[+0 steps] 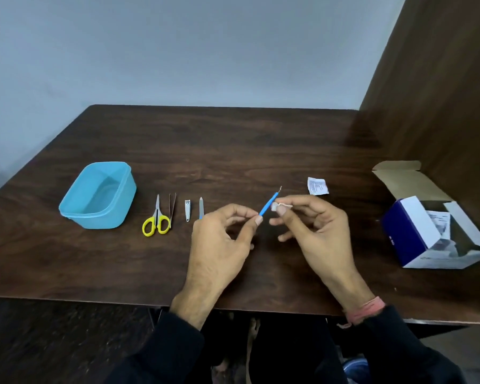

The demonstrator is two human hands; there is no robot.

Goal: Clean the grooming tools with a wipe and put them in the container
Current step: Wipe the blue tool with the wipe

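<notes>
- Above the table (pixel 261 139) centre, left hand (pixel 219 239) pinches the lower end of a thin blue-handled tool (pixel 267 205) between thumb and fingertip; tool tilts up and to the right, metal tip free.
- Right hand (pixel 313 220) pinches a small folded wipe (pixel 278 205) against the blue handle, other fingers loosely spread.
- Blue container (pixel 97 195) sits far left, looks empty, well apart from both hands.
- Scissors (pixel 156 218), tweezers (pixel 173 209), nail clipper (pixel 187 210) and a blue-handled nail file (pixel 201 209) lie in a row between container and hands, not yet put away.
- Torn sachet (pixel 317 185) lies just beyond the right hand; open box (pixel 438 231) far right.
- Risk: grip on the handle end is tiny, so a hard wipe stroke could lever the tool out of the pinch.
- Risk: wipe is small, could slip off or miss the hooked tip.
- Risk: left hand hangs close over the file, may knock it.
</notes>
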